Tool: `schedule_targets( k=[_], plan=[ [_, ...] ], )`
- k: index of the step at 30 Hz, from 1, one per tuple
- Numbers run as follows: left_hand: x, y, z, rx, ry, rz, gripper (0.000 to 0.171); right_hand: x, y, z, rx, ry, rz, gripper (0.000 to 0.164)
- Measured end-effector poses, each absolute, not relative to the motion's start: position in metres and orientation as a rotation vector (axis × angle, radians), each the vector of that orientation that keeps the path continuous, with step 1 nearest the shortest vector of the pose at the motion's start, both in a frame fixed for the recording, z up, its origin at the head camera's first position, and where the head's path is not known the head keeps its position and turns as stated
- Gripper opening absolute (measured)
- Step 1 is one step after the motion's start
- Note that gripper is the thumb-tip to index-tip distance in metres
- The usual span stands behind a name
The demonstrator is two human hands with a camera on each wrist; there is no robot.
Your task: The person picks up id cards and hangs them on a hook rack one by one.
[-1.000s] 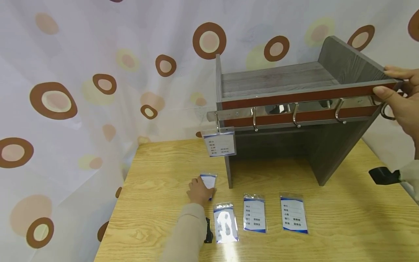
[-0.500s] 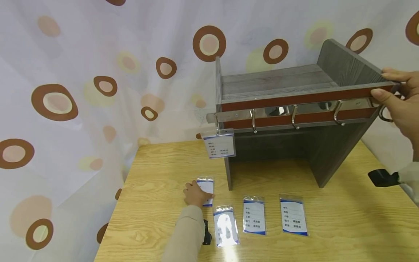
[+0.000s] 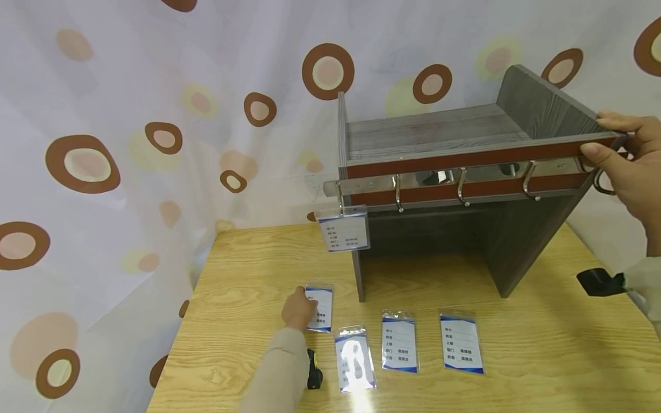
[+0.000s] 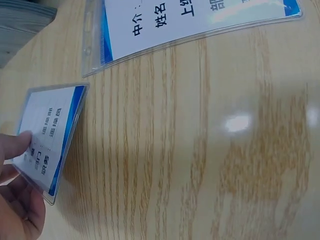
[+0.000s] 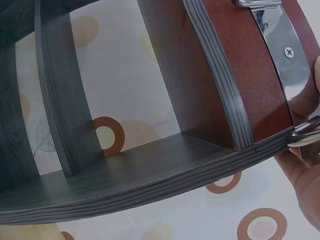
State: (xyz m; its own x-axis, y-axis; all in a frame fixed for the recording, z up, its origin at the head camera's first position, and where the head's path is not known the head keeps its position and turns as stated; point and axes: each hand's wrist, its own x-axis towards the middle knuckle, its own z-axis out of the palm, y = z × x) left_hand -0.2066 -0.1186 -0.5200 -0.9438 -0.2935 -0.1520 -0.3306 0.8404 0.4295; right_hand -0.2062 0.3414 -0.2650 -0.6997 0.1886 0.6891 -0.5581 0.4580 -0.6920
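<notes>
My left hand (image 3: 299, 311) pinches a clear-sleeved name badge (image 3: 322, 315), thumb on its printed face and fingers behind. In the left wrist view that badge (image 4: 50, 125) tilts up off the wooden table, its blue band to the right. With thumb and fingers my right hand (image 3: 632, 166) grips the right front corner of a grey wooden shelf (image 3: 560, 106). Metal hooks line the shelf's red front board, and one badge (image 3: 343, 232) hangs from the leftmost hook (image 3: 339, 198). The right wrist view shows the shelf's side panel (image 5: 150, 165) and part of the right hand (image 5: 305, 175).
Three more badges lie flat in a row before the shelf: a glaring left badge (image 3: 355, 360), a middle badge (image 3: 399, 344) and a right badge (image 3: 462, 344). A spotted curtain (image 3: 217, 86) hangs behind the wooden table (image 3: 248, 269).
My left hand has drawn the badge slightly left and nearer to me; now a thumb and fingers pinch it, raised from the table. The right hand keeps its grip on the shelf corner.
</notes>
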Motion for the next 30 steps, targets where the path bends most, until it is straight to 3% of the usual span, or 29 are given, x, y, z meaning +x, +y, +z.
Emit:
schedule_targets(
  k=[5, 10, 19, 30],
  plan=[
    [-0.202, -0.123, -0.515, -0.441, 2.926, 0.958, 0.023, -0.206, 0.340, -0.264, 0.295, -1.988, 1.283, 0.034],
    [-0.198, -0.129, -0.519, -0.360, 2.797, 1.304, 0.018, -0.206, 0.339, -0.265, 0.293, -1.991, 1.310, 0.033],
    [-0.193, -0.141, -0.510, -0.247, 2.555, 1.592, 0.042, -0.206, 0.338, -0.266, 0.285, -1.990, 1.313, 0.034],
    [-0.190, -0.147, -0.495, -0.066, 2.477, 1.605, 0.065, -0.203, 0.338, -0.265, 0.287, -2.009, 1.255, 0.037]
  ],
)
